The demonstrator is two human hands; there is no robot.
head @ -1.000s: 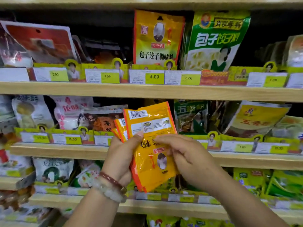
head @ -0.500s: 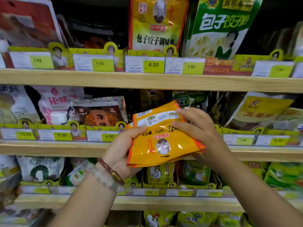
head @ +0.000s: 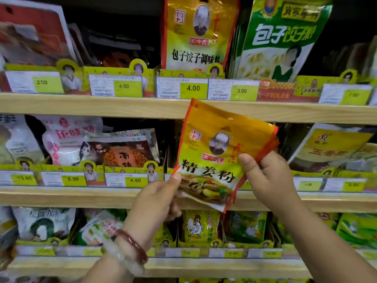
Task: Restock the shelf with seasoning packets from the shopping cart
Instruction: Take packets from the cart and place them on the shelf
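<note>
A small stack of yellow seasoning packets [head: 214, 152] with red edges, a portrait and black characters is held upright, front side facing me, in front of the middle shelf [head: 85, 196]. My left hand [head: 157, 199] pinches the stack's lower left corner. My right hand [head: 269, 178] grips its right edge, thumb on the front. The packets hang before a dark gap in the middle shelf's row. The shopping cart is out of view.
Three wooden shelves carry packets behind yellow price-tag rails. A similar yellow packet [head: 197, 33] and a green one [head: 279, 37] stand on the top shelf [head: 102, 107]. A brown packet [head: 122, 150] lies left of the gap, a yellow one [head: 330, 148] to its right.
The packets were turned over from back side and tilted to front side upright, and lifted toward the middle shelf. Both hands moved up; the view came closer to the shelves.
</note>
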